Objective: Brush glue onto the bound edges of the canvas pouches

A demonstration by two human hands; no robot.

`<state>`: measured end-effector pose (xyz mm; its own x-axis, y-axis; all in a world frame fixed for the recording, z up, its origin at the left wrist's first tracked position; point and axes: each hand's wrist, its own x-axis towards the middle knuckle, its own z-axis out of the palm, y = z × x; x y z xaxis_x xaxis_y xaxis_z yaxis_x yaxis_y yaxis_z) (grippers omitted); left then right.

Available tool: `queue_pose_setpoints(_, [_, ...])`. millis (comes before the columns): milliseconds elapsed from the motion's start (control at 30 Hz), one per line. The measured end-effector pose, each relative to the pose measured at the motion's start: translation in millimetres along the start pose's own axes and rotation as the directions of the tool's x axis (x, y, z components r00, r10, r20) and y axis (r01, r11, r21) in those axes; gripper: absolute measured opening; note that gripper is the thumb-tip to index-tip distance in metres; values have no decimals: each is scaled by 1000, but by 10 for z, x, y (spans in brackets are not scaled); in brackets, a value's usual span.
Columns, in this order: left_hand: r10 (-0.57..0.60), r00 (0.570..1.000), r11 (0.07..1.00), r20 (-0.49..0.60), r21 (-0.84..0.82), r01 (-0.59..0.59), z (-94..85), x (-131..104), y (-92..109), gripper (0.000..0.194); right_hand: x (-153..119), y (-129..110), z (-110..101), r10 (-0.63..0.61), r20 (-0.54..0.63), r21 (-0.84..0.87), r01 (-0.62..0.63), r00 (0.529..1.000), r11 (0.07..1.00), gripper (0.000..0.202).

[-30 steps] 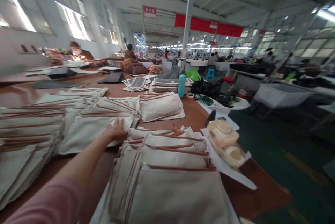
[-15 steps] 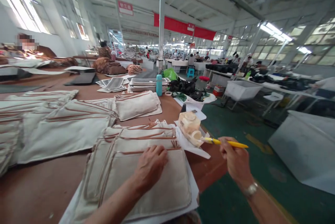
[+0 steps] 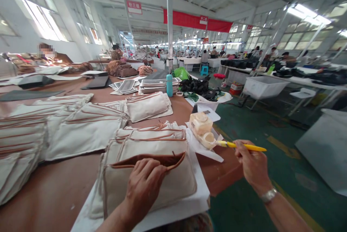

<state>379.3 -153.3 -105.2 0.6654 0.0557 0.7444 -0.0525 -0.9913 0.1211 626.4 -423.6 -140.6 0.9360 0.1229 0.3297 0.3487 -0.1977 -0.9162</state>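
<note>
My left hand (image 3: 146,185) is closed on the brown-trimmed edge of a cream fabric pouch (image 3: 173,190) and pulls its mouth apart, so the brown lining shows. This pouch lies on top of a stack of similar ones, over white paper (image 3: 199,203) at the table's front edge. My right hand (image 3: 253,167) grips a yellow-handled brush (image 3: 244,146) off the table's right side. The brush's tip is at the round mouth of a glue-stained, cream plastic container (image 3: 201,124), which rests on white paper. Whether the tip touches the rim, I cannot tell.
More cream pouches (image 3: 84,136) lie in overlapping stacks to the left on the brown table (image 3: 67,185). Behind stand a blue bottle (image 3: 169,85) and a bin with black scraps (image 3: 199,89). Grey-white bins (image 3: 264,86) stand on the green floor at right. A person (image 3: 55,56) sits far left.
My left hand has gone from lying flat on the pouch to gripping its edge, and the pouch's mouth has opened. The brush stays at the container's mouth. The view has shifted slightly.
</note>
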Motion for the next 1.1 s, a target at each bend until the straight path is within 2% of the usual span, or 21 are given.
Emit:
queue_pose_setpoints(200, [-48,995,999,-89,-15,47,-138,-24,92,10,239,153,119,-53,76,-99,60,996,993,50])
queue_pose_setpoints(267, [-89,995,996,-53,-13,89,-128,34,73,11,315,207,186,-74,115,-130,89,991,987,52])
queue_pose_setpoints(333, [-148,987,989,66,32,147,-67,130,22,11,390,255,246,-96,153,-164,121,984,979,52])
queue_pose_setpoints(367, [-191,968,981,164,71,181,-13,194,-10,10,428,279,278,-106,169,-181,137,980,974,53])
queue_pose_setpoints(400, [-239,931,970,275,119,214,55,266,-40,9,466,303,313,-116,184,-199,152,976,968,53])
queue_pose_setpoints(467, [-333,814,941,477,218,257,221,421,-84,11,539,360,399,-132,213,-235,182,968,955,52])
queue_pose_setpoints(533, [-395,711,917,582,293,270,388,565,-96,17,604,429,502,-146,251,-267,214,957,940,46])
queue_pose_setpoints(567, [-406,690,912,599,313,265,459,624,-90,20,633,467,553,-151,275,-280,229,950,932,42])
queue_pose_setpoints(600, [-404,689,912,603,321,254,518,671,-80,23,659,504,601,-153,302,-290,244,941,925,38])
queue_pose_setpoints(700, [-371,721,922,585,327,209,617,745,-44,27,725,584,682,-149,373,-304,273,916,913,32])
queue_pose_setpoints(867, [-321,756,930,570,339,139,644,753,-65,15,778,544,577,-167,380,-296,291,910,910,38])
queue_pose_setpoints(1000, [-308,741,935,596,333,121,581,785,-43,20,683,438,424,-201,385,-266,317,901,910,41])
queue_pose_setpoints(1100, [-343,708,929,617,336,157,449,814,46,22,558,364,300,-232,427,-221,349,874,910,37])
